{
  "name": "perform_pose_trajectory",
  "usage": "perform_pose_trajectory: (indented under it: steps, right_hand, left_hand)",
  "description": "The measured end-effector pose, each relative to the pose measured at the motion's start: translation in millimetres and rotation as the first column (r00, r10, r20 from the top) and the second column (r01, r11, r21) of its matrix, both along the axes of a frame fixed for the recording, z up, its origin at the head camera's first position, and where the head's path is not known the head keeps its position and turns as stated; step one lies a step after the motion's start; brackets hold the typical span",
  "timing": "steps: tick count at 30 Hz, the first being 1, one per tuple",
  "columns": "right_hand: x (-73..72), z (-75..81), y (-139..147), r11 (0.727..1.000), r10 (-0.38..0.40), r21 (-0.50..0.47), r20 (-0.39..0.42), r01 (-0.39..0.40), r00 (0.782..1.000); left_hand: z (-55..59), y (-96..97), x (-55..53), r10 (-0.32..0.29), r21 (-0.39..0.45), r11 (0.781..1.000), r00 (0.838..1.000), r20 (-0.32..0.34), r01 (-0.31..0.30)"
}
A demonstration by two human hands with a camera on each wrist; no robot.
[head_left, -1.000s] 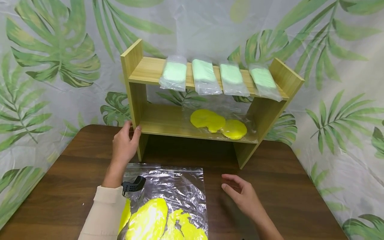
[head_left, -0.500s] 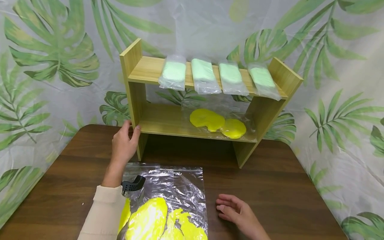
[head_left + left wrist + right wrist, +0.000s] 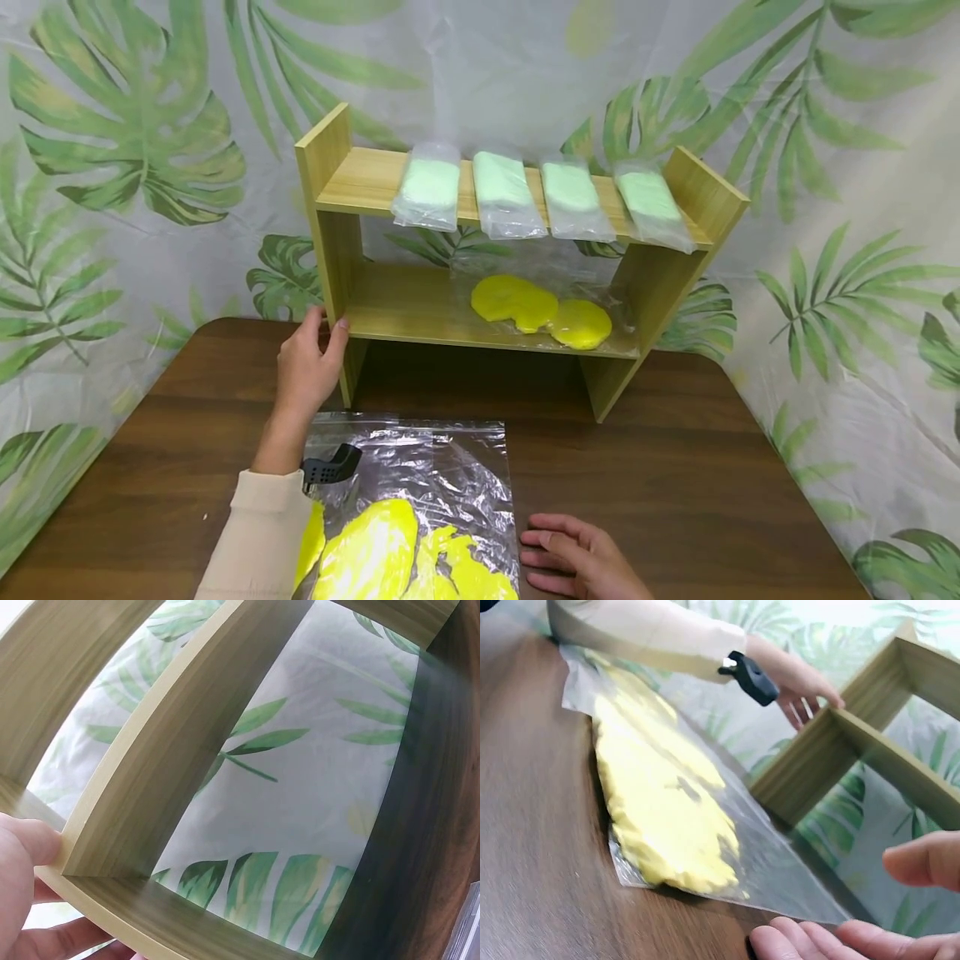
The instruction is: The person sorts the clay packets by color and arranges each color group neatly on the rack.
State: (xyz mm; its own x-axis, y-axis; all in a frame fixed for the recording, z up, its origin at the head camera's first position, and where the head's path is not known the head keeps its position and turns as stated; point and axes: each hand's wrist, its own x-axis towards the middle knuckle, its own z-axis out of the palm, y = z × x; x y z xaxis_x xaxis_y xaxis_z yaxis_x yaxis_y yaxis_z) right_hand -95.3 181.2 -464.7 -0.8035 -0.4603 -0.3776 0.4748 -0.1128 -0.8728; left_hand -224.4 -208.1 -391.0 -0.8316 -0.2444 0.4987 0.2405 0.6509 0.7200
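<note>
1. Pinching: left grip (image 3: pixel 309 367) is holding the wooden shelf (image 3: pixel 408 296) by its left side; shelf is standing on the desk (image 3: pixel 660 483).
2. Right grip (image 3: pixel 585 554) is lying loosely bent, holding nothing, beside the clear bag (image 3: pixel 468 467) on the desk.
3. Judged handling: shelf is seeming stiff, fairly heavy; side panels (image 3: pixel 662 287) are offering firm hold.
4. Bag is looking limp and slippery, yellow filling (image 3: pixel 367 550) probably soft; zip edge (image 3: pixel 450 427) is suiting a pinch.
</note>
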Motion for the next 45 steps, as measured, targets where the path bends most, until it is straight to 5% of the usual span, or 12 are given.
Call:
perform_pose_trajectory:
  steps: [9, 18, 24, 35, 45]
  right_hand:
    - [2.6, -3.6, -0.2, 0.997, 0.051, -0.056, 0.009, -0.051, 0.999]
    - [1.9, -5.5, 2.5, 0.964, 0.212, -0.157, -0.025, -0.213, 0.977]
    - [3.3, -3.1, 1.3, 0.954, 0.26, -0.136, -0.059, -0.266, 0.964]
    - [9.4, 1.6, -2.5, 0.958, 0.28, -0.064, -0.015, -0.281, 0.96]
    - [9.0, -4.5, -1.6, 0.936, 0.32, -0.138, -0.045, -0.323, 0.946]
  left_hand:
    - [-1.4, -1.7, 0.7, 0.018, -0.018, 1.0, 1.0, -0.005, -0.018]
    - [-1.0, -2.3, 1.4, 0.017, -0.023, 1.0, 1.0, -0.005, -0.017]
    - [-0.5, -1.8, 0.3, 0.018, -0.022, 1.0, 1.0, -0.009, -0.018]
    - [-0.3, -1.0, 1.6, 0.009, -0.011, 1.0, 1.0, 0.004, -0.009]
    - [-0.8, 0.7, -0.4, -0.002, -0.016, 1.0, 1.0, -0.001, 0.002]
